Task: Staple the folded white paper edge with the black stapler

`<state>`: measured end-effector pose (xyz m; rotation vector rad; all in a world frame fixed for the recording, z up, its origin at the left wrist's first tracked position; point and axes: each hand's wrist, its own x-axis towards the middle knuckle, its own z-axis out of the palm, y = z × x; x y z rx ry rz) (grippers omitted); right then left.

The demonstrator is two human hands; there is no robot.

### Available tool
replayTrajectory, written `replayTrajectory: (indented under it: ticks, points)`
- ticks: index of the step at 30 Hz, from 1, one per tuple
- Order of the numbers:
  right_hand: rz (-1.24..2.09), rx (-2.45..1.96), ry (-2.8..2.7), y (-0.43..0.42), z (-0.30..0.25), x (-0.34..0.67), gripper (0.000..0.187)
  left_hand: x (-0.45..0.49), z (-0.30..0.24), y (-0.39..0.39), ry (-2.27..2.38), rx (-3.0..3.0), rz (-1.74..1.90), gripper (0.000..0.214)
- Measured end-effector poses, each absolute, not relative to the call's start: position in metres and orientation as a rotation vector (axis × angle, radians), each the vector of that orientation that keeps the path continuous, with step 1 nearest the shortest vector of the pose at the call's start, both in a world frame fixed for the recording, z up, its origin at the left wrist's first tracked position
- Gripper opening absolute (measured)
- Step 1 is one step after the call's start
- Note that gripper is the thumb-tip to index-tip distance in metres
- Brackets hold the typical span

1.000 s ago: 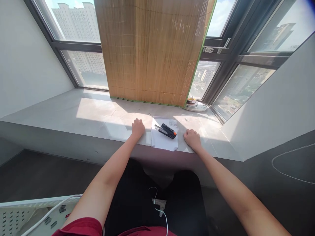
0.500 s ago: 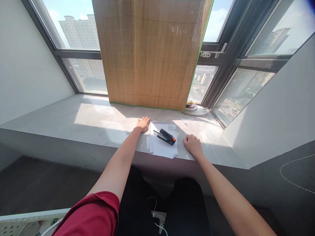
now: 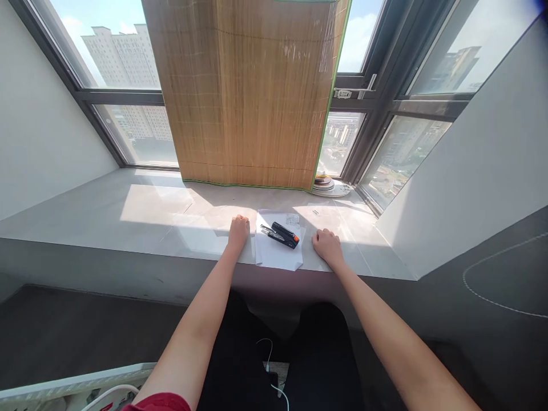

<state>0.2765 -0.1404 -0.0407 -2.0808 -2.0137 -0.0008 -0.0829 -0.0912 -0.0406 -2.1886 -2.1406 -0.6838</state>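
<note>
A black stapler (image 3: 283, 237) with an orange-red end lies on white paper (image 3: 276, 258), its metal part splayed out to the left. Small dark print shows near the paper's top right corner. Just left of the paper, my left hand (image 3: 238, 233) rests on the pale window sill (image 3: 145, 228) with its fingers curled in. To the paper's right, my right hand (image 3: 327, 248) sits closed on the sill with its knuckles bent. Neither hand touches the stapler, and nothing shows in either one.
A brown bamboo blind (image 3: 252, 103) hangs in front of the window behind the sill. Stacked plates (image 3: 329, 187) stand in the back right corner. A tiny pale piece (image 3: 315, 212) lies beyond my right hand. At the lower left is a white basket (image 3: 81, 382).
My left hand was lying flat with its fingers spread; now it has drawn back toward me and curled shut. The right hand stays closed. The view has shifted slightly; stapler and paper stay put.
</note>
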Motion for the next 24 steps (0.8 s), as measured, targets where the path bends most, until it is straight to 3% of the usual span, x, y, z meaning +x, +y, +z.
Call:
replayTrajectory:
  ticks: [8,14,24]
  points:
    - [-0.055,-2.071,-2.021,-0.144,-0.041,0.272,0.031,-0.076,-0.038,-0.114,-2.157,-2.204,-0.758,0.028]
    - [-0.077,-2.046,-2.068,-0.143,-0.045,0.268,0.030,-0.071,-0.037,-0.118,-2.130,-2.196,-0.753,0.049]
    - [0.126,-1.771,-1.833,-0.143,-0.036,0.253,0.031,-0.068,-0.030,-0.120,-2.186,-2.217,-0.744,0.029]
